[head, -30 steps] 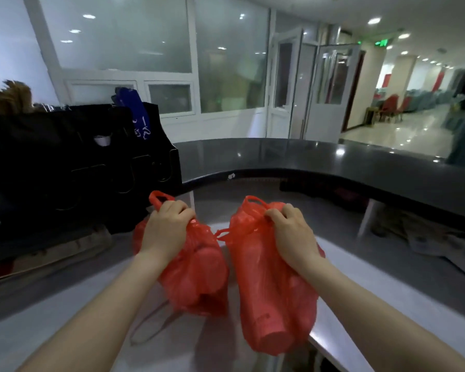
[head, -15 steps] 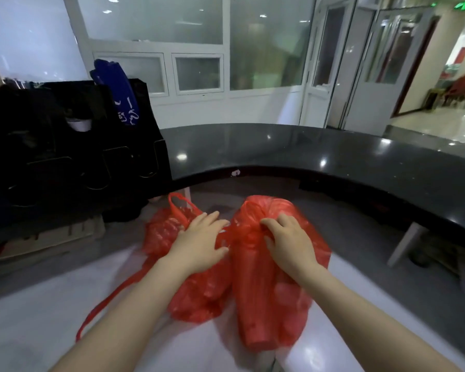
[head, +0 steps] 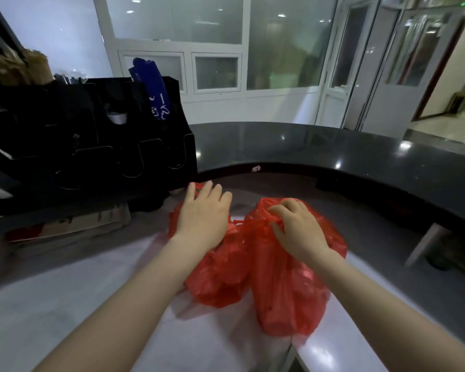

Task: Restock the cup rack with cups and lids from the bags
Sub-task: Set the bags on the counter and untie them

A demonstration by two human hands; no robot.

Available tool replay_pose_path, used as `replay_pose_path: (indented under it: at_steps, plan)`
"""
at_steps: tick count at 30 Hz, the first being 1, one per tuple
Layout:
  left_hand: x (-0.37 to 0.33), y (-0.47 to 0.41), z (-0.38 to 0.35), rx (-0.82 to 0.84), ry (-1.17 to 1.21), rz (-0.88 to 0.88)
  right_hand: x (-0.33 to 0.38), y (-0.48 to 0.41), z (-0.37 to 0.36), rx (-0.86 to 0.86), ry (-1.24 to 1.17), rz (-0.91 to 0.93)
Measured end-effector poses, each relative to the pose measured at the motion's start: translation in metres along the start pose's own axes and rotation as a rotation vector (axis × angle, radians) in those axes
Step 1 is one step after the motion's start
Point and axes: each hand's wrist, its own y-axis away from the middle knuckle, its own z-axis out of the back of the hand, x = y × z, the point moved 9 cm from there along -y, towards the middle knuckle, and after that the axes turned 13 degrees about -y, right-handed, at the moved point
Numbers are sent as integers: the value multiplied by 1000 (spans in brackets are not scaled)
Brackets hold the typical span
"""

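Two red plastic bags lie side by side on the white counter [head: 65, 304]. The left red bag [head: 215, 275] is partly under my left hand [head: 203, 213], which rests flat on it with fingers spread. My right hand [head: 298, 226] pinches the gathered top of the right red bag [head: 287, 291]; a stacked shape shows through that bag's plastic. The black cup rack [head: 91, 146] stands at the back left, with a white cup [head: 116, 118] in one slot and a blue sleeve [head: 153, 87] sticking out of the top.
A curved dark countertop [head: 333, 154] runs behind the bags from centre to right. Flat cardboard [head: 73, 226] lies under the rack. Glass windows and doors fill the background. The white counter has an edge at the lower right.
My left hand let go of its bag's handle and now lies flat on the bag. Both bags have settled onto the counter. The view has turned toward the rack.
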Motion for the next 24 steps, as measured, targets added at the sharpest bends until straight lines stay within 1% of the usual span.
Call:
replay_pose_path:
  at_steps: [4, 7, 10, 13, 16, 21, 24]
  plan:
    - [-27, 7, -5, -51, 199, -122, -5, 6, 9, -14, -50, 14]
    - [-47, 6, -12, -28, 363, -136, -30, 15, 15, -13, -36, -64]
    - [-66, 2, -19, 1, 516, -93, -64, 26, 16, 24, -24, -168]
    - [-81, -3, -28, 60, 646, -11, -82, 34, 10, 73, -43, -177]
    - [-92, -8, -40, 100, 683, 63, -90, 33, 7, 61, -90, -164]
    - [-101, -13, -58, 111, 736, 150, -96, 24, 6, 13, -177, -263]
    - [-100, -23, -69, 118, 803, 197, -95, 21, 3, 25, -213, -268]
